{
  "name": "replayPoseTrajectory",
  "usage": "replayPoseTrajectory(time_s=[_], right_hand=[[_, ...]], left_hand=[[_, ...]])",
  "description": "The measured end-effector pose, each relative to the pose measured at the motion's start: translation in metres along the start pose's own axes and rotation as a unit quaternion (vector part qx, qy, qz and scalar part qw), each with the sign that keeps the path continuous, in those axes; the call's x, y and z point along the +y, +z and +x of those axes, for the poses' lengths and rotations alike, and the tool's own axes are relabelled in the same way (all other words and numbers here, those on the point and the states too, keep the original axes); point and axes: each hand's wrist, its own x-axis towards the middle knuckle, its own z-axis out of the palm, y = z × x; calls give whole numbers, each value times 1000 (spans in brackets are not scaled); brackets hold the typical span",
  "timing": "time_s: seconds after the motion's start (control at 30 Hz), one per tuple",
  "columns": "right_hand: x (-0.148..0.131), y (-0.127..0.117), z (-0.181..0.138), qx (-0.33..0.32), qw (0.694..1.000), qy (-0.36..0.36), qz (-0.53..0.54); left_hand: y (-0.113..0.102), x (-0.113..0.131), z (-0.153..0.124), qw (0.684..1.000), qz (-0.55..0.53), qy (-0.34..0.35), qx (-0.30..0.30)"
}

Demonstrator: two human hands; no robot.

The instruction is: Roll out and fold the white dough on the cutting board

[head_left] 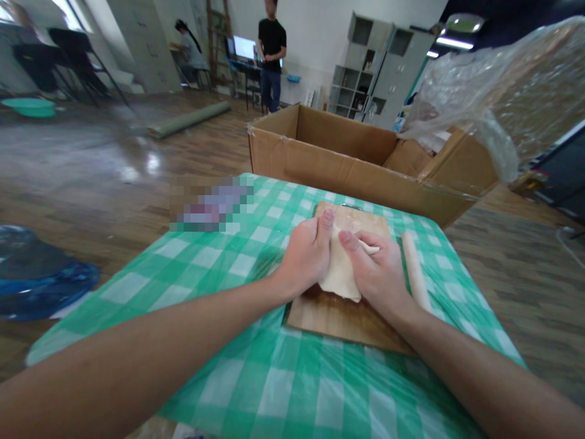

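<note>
A pale lump of dough (pixel 340 268) lies on a wooden board (pixel 340 317) on a table covered with a green and white checked cloth (pixel 256 390). My left hand (pixel 306 253) is curled against the dough's left side, thumb up along its top edge. My right hand (pixel 379 271) presses on the dough's right side with fingers folded over it. Both hands grip the dough between them. A wooden rolling pin (pixel 415 268) lies on the cloth just right of my right hand.
An open cardboard box (pixel 329 158) stands behind the table, with crumpled clear plastic (pixel 503 91) at its right. A blue item (pixel 36 274) lies on the wooden floor at left. Two people are far back by desks and shelves.
</note>
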Motion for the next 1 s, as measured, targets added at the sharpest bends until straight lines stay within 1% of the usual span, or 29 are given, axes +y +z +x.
replayPoseTrajectory(time_s=[0.1,0.2,0.23,0.3,0.4,0.43,0.47,0.53,0.6,0.67,0.73,0.8,0.87,1.0], right_hand=[[-2,-1,0,21,1000,0,10],[-1,-2,1,29,999,13,35],[0,-2,2,22,999,19,41],[3,-5,5,-21,996,52,67],[6,-9,10,-135,973,139,127],[6,-10,11,-166,965,153,133],[5,-11,12,-192,961,151,126],[3,-10,11,-219,966,115,77],[1,-9,9,-212,975,64,4],[0,-8,6,-183,981,17,-56],[0,-8,4,-154,984,-25,-85],[1,-8,3,-135,986,-44,-87],[4,-8,2,-121,990,-31,-72],[7,-8,3,-65,997,52,-5]], left_hand=[[-4,-1,9,1000,7,-1,-1],[-4,-6,14,999,-24,-30,-9],[-4,-8,15,999,-33,-41,-10],[-4,-12,15,997,-40,-58,-6],[-7,-12,12,998,-17,-52,-20],[-7,-11,11,999,-3,-42,-32],[-8,-10,9,998,13,-31,-46],[-8,-6,6,997,45,-13,-66],[-9,-1,4,995,78,0,-69],[-10,2,6,992,105,11,-66],[-11,2,9,991,115,10,-61],[-11,0,13,993,106,-6,-54],[-12,-4,15,995,89,-14,-52],[-10,-11,13,996,61,-9,-70]])
